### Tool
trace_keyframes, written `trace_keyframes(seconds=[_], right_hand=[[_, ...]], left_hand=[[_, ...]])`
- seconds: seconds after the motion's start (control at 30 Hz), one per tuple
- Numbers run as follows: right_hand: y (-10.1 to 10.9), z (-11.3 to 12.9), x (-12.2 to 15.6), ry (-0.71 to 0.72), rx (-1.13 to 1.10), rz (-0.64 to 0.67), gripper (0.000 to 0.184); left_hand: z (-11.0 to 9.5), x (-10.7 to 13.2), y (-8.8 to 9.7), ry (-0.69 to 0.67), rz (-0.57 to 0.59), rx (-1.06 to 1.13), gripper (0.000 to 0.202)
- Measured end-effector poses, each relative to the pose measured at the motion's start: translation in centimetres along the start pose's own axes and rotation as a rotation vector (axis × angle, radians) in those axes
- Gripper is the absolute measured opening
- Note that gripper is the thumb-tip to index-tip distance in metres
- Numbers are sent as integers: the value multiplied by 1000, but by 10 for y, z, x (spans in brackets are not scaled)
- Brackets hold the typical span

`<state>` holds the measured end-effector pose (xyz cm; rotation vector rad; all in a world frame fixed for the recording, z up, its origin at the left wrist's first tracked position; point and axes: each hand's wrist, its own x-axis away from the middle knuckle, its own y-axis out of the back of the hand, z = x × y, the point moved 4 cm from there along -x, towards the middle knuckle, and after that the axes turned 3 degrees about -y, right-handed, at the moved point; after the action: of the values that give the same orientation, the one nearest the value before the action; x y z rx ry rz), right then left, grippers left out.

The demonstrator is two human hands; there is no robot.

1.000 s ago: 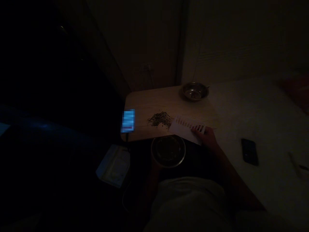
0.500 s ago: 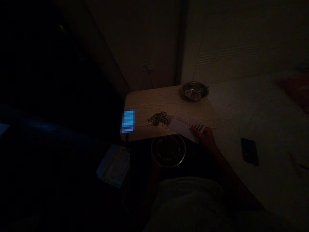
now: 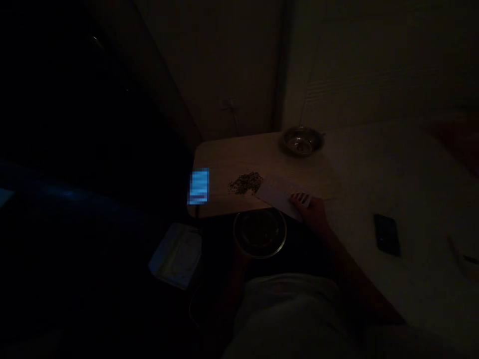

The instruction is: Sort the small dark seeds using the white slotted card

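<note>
My right hand (image 3: pixel 313 212) pinches the right end of a pale, flat card (image 3: pixel 279 195) with a row of dark stripes along one edge. The card's left end meets a scattered heap of small dark grains (image 3: pixel 245 183) on a light wooden table (image 3: pixel 220 154). Below the table's front edge is a round bowl (image 3: pixel 261 233) with a shiny rim. My left hand (image 3: pixel 242 254) grips its lower left side, though the fingers are mostly lost in the dark. What lies inside the bowl is too dim to make out.
A metal bowl (image 3: pixel 302 142) stands at the table's back right. A lit, blurred screen (image 3: pixel 198 186) sits at the left edge. A dark phone (image 3: pixel 386 234) lies on the pale surface at right. Low on the left is a pale packet (image 3: pixel 177 255). The room is very dark.
My right hand and the card have shifted slightly left, into the edge of the grains. The bowl in my left hand has barely moved. The picture has become darker.
</note>
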<state>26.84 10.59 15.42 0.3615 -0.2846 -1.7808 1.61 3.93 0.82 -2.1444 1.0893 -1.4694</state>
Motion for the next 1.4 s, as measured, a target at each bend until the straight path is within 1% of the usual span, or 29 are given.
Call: trace_keyframes(seconds=[0.1, 0.23, 0.4, 0.53, 0.67, 0.8, 0.83, 0.93, 0.97, 1.1, 1.3, 1.37, 1.4], right_hand=[[0, 2, 0, 17, 35, -4, 43], [-2, 8, 1, 51, 44, 37, 39], [-5, 12, 3, 87, 28, 86, 36], [-6, 16, 5, 139, 72, 100, 33], [-5, 18, 6, 160, 89, 112, 32], [-5, 18, 7, 169, 101, 106, 33], [-5, 18, 7, 168, 102, 104, 33], [-5, 19, 8, 154, 80, 102, 33], [-4, 20, 8, 144, 72, 98, 33], [-1, 22, 8, 115, 71, 52, 37], [-3, 23, 7, 210, 105, 90, 31], [-4, 25, 8, 250, 95, 113, 28], [-5, 27, 9, 269, 88, 129, 27]], left_hand=[[2, 0, -3, 65, 26, -8, 41], [0, 3, -8, 27, 46, 2, 46], [3, 3, -9, 133, 52, -2, 51], [3, 1, -8, 113, 71, 5, 50], [0, 2, -7, 72, 21, -3, 46], [0, 4, -10, 98, 20, 11, 46], [0, 5, -10, 82, 20, 13, 44], [-3, 7, -8, -21, 11, 15, 39], [-3, 7, -7, -33, 11, 13, 39], [1, 5, -5, 18, 32, 3, 43], [-1, 0, -2, -46, 21, 7, 42], [-2, 1, -4, -66, 43, 26, 42], [-2, 2, -6, -53, 58, 34, 42]])
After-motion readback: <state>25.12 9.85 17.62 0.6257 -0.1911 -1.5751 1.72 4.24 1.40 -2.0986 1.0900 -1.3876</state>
